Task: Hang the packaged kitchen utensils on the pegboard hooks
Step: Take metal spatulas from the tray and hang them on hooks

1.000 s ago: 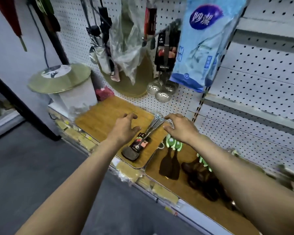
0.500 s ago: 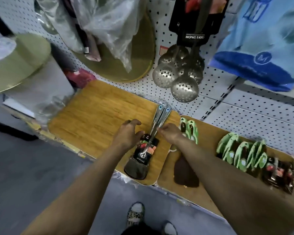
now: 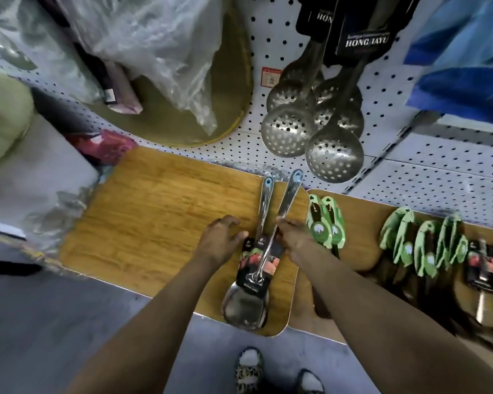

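Compared with half a second ago, the two steel spoon handles, then lying close together, now splay apart in a V, and the right hand sits higher up its handle. At about nine o'clock from the spoons, the rectangular bamboo cutting board (image 3: 154,223) lies flat on the shelf. The left hand (image 3: 221,243) reaches in from seven o'clock, palm down, fingers curled; its grip appears to pinch the left edge of the black printed card on the packaged steel serving spoons (image 3: 254,280), which lie on the board's right end with bowls toward six o'clock. The right hand (image 3: 295,237) comes from five o'clock, its grip clenched round the right-hand spoon handle, tilted toward one o'clock. At twelve o'clock, round perforated steel skimmers (image 3: 313,129) hang on the white pegboard (image 3: 410,166). At three o'clock lie green-carded dark wooden utensils (image 3: 328,223).
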Demonstrator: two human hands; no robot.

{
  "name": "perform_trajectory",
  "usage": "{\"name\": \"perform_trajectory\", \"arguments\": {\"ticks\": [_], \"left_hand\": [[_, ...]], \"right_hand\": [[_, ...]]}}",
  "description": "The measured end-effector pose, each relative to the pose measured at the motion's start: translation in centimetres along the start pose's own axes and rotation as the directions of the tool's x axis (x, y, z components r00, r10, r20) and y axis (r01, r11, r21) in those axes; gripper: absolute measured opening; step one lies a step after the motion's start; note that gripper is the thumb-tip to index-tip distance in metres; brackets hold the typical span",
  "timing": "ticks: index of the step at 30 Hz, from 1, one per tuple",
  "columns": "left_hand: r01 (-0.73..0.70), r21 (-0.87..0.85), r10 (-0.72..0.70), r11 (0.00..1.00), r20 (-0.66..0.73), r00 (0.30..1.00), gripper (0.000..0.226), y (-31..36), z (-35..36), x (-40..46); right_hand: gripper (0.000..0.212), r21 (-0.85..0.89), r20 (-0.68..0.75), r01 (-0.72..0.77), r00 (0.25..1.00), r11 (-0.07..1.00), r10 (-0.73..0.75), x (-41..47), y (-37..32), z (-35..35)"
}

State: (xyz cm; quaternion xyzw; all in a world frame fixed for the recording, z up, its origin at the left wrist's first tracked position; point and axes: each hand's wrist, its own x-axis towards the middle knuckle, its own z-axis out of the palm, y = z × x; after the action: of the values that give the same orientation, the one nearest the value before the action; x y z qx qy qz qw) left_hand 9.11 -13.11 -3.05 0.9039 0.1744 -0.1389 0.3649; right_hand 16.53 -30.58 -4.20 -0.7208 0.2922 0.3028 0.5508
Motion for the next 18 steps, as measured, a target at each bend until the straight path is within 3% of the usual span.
{"name": "perform_trajectory", "arguments": {"ticks": [3,6,14,18], "left_hand": [[0.015,-0.048,-0.013,0.999,0.032,0.999,0.038,0.9,0.9,0.6],[0.061,-0.103,-0.053,0.993,0.076,0.996,0.043,1.8,2.1,1.2],[0.237,-0.279,-0.220,0.930,0.091,0.971,0.035,3.1,4.6,2.6],[0.288,-0.304,-0.270,0.908,0.099,0.958,0.039,3.8,6.0,3.4]], "right_hand": [[0.012,0.095,-0.023,0.026,0.999,0.995,-0.024,-1.0,-0.2,-1.4],[0.012,0.056,-0.032,0.071,0.997,0.996,-0.069,-2.2,-0.1,-3.2],[0.032,0.128,0.003,0.063,0.998,0.990,-0.064,-4.4,3.0,-7.9],[0.017,0.200,0.014,0.059,0.998,0.978,-0.063,-5.9,4.5,-10.2]]}}
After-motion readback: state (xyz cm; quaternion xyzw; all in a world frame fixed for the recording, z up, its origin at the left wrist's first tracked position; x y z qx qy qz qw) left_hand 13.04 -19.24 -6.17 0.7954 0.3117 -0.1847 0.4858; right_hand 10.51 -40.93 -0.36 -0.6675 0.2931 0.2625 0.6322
